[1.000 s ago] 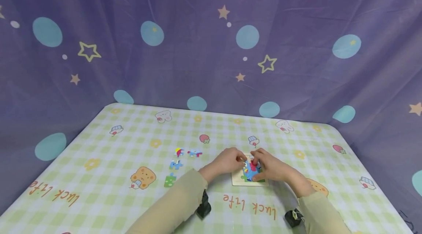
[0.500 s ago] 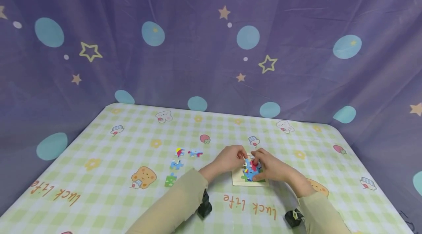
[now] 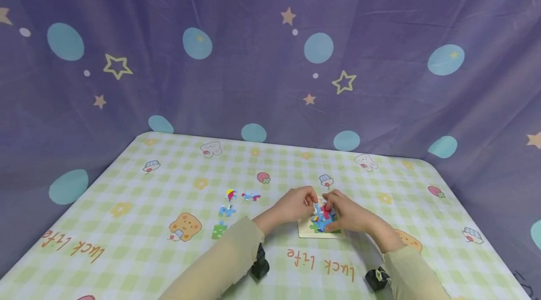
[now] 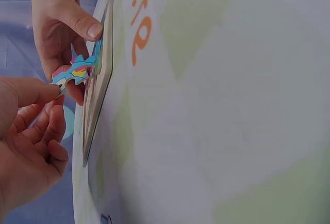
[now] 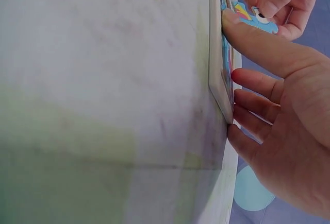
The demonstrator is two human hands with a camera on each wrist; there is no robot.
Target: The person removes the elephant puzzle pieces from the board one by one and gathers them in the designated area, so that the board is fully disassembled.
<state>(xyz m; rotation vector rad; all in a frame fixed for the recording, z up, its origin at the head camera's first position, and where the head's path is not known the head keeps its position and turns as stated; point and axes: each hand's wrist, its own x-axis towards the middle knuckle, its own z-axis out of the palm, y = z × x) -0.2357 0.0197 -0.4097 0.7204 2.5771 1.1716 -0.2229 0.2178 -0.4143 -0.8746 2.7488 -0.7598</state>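
My left hand (image 3: 296,203) pinches a blue puzzle piece (image 4: 76,74) with pink and yellow patches between thumb and fingertips. In the left wrist view the piece stands tilted on edge, its far end at the puzzle board's surface. The wooden puzzle board (image 3: 305,230) lies flat, with blue, red and green pieces (image 3: 323,222) in it. My right hand (image 3: 348,211) rests on the board's right side: in the right wrist view its thumb (image 5: 247,31) presses the picture, and its other fingers reach the edge. The hands partly cover the picture in the head view.
Left of the board lie loose puzzle pieces: a red-and-yellow one (image 3: 231,195), a blue-and-red one (image 3: 251,196), a blue one (image 3: 227,211) and a green one (image 3: 219,230). A checked cloth (image 3: 169,196) covers the table; a purple curtain (image 3: 253,79) hangs behind.
The left hand has moved slightly, with the blue piece now tilted above the board. The right hand stays on the board. The loose pieces keep their places.
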